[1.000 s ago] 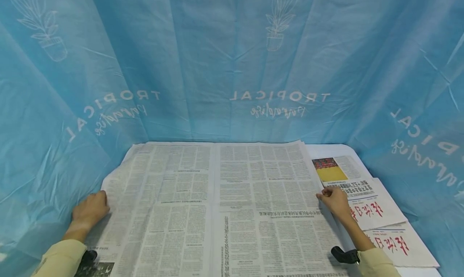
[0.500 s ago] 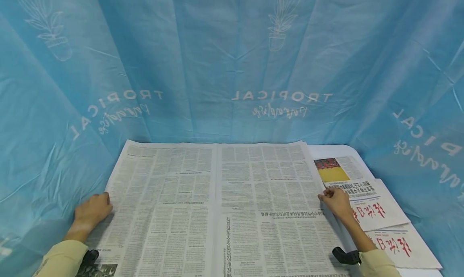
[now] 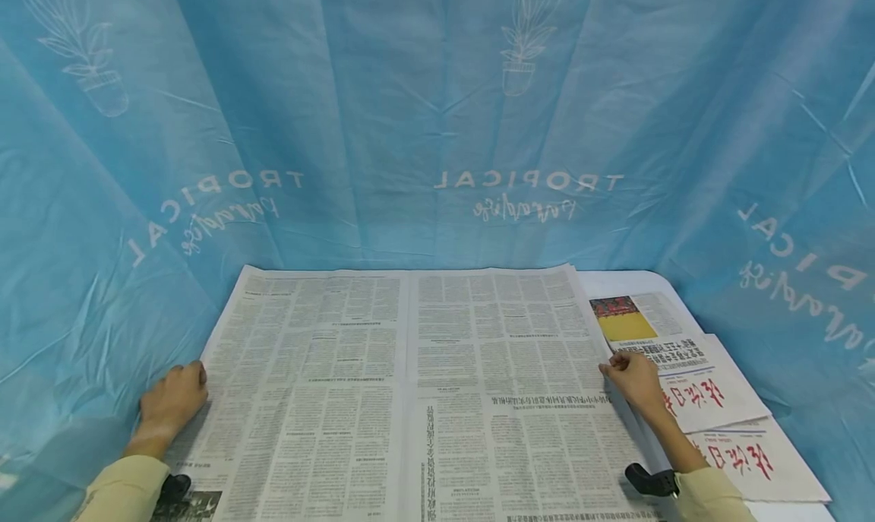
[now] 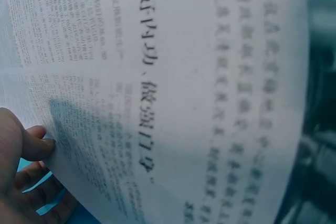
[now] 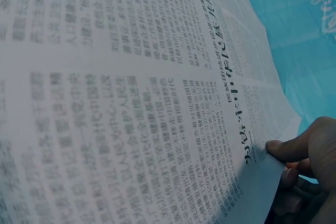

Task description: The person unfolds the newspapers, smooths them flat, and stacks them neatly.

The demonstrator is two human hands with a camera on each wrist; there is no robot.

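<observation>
i count one left hand (image 3: 173, 398) and one right hand (image 3: 637, 380) on my feed — two sleeves (image 3: 128, 485), two black wrist devices (image 3: 649, 480). i get one spread newspaper (image 3: 342, 416), two red mastheads (image 3: 738, 463) on folded papers (image 3: 741, 393), one white table (image 3: 618, 283), two plant drawings (image 3: 519, 80), three "tropical" prints (image 3: 529, 181), one cut off.

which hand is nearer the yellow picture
Right. The right hand is just short of the yellow picture, at the right edge of the open newspaper; the left hand is at its left edge.
</observation>
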